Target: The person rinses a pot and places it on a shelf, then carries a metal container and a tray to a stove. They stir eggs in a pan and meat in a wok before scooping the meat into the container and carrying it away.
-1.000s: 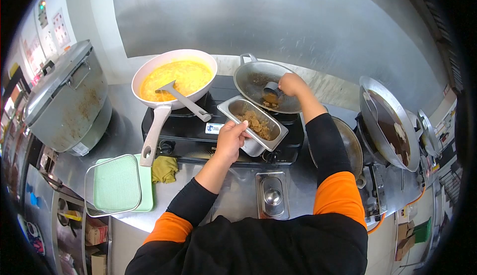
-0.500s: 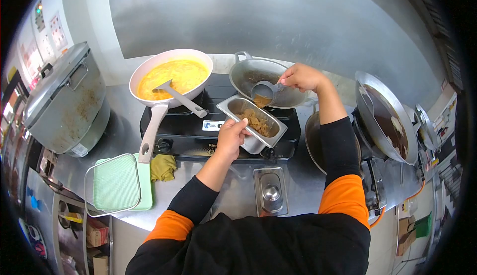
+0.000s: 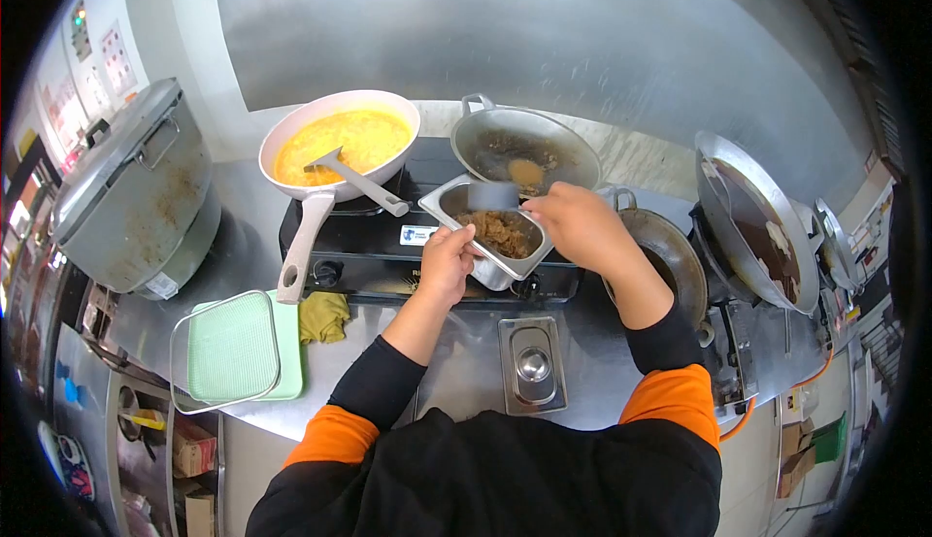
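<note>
My left hand point(image 3: 447, 267) grips the near left edge of a rectangular steel food pan point(image 3: 493, 277), tilted over the front of the stove. Moist brown food point(image 3: 497, 234) lies inside it. In my right hand point(image 3: 582, 226) is the handle of a small grey scoop point(image 3: 493, 196), its cup above the pan's far side; the inside of the cup is hidden. Just behind, a grey wok point(image 3: 573, 146) on the right burner holds dark residue and a light brown lump point(image 3: 525, 173).
A white frying pan point(image 3: 267, 163) of yellow egg mixture, with a spatula point(image 3: 359, 183) across it, stands on the left burner. Left are a big lidded pot point(image 3: 136, 187), a green tray point(image 3: 292, 362) and a cloth point(image 3: 322, 317). More woks point(image 3: 689, 275) stand right; a steel lid point(image 3: 533, 391) lies in front.
The scoop has come down and left from the wok to over the food pan, and its cup has turned. The light brown lump now shows in the wok.
</note>
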Demonstrator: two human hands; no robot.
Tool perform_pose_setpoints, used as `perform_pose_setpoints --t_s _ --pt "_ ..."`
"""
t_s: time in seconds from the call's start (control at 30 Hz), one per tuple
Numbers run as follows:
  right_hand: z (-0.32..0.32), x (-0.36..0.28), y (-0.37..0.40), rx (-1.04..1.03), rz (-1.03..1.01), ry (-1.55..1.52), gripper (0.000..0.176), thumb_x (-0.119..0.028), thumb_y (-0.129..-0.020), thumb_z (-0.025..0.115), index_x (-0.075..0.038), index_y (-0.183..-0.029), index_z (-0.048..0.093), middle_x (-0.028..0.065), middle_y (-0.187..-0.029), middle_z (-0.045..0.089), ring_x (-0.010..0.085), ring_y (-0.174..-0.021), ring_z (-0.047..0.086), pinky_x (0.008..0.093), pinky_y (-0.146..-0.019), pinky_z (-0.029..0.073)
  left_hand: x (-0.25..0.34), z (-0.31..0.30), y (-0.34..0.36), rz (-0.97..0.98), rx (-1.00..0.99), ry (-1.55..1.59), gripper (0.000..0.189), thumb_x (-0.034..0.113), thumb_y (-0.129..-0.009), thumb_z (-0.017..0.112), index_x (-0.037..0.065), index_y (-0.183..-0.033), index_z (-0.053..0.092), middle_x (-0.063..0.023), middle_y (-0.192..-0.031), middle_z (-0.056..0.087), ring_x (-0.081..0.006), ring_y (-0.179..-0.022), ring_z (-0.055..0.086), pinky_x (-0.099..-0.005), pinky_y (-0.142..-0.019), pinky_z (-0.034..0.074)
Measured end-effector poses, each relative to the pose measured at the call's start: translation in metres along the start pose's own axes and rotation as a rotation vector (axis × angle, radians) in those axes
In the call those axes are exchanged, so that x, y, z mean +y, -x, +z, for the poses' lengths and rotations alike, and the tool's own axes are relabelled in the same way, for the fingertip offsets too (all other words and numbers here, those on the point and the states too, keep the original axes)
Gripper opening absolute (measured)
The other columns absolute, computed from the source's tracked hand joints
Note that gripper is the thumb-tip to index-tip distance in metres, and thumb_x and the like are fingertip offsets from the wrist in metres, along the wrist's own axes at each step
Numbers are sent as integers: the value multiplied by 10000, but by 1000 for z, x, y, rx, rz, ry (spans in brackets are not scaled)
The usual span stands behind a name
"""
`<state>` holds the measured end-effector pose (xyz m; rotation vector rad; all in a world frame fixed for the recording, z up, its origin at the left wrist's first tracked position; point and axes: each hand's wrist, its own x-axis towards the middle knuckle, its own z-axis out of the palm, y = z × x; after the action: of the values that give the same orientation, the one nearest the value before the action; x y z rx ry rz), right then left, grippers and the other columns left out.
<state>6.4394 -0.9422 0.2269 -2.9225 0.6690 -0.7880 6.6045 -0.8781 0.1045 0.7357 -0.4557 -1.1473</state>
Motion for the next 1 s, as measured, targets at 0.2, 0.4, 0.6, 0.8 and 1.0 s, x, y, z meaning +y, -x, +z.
perform_pose_setpoints --t_s 0.2,0.4,0.6,0.8,1.0 --pt "-9 45 -29 116 285 -130 210 -154 -766 493 -13 -875 605 187 -853 589 337 -832 550 367 -727 431 -4 -6 4 34 6 70 76 116 -773 540 73 -770 478 -1 -555 474 -45 -378 330 -171 -358 241" --pt "47 106 -73 -103 597 332 214 -111 -739 475 -14 -865 618 180 -879 594 322 -836 571 382 -705 454 -1 -13 27 37 -12 80 45 93 -771 508 75 -785 469 32 -568 428 -45 -402 333 -175 -372 257" --pt "74 108 -91 -268 511 362 214 -122 -724 485 -19 -849 626 177 -905 594 316 -840 575 385 -720 456 -4 -25 64 -15 12 68 80 65 -758 488 72 -837 487 31 -604 447 -42 -420 347 -170 -377 279" --pt "90 122 -116 -364 284 322 181 -143 -715 524 -1 -776 618 177 -775 595 289 -673 571 384 -569 434 -10 -34 74 20 14 3 90 50 -752 491 69 -835 522 20 -660 507 -36 -442 372 -168 -380 283" --pt "48 143 -99 -384 821 -808 145 -125 -759 539 -53 -636 516 -14 -519 384 57 -394 254 211 -347 160 0 -29 84 17 31 -56 87 56 -753 504 74 -832 537 23 -674 518 -36 -479 393 -173 -413 300"
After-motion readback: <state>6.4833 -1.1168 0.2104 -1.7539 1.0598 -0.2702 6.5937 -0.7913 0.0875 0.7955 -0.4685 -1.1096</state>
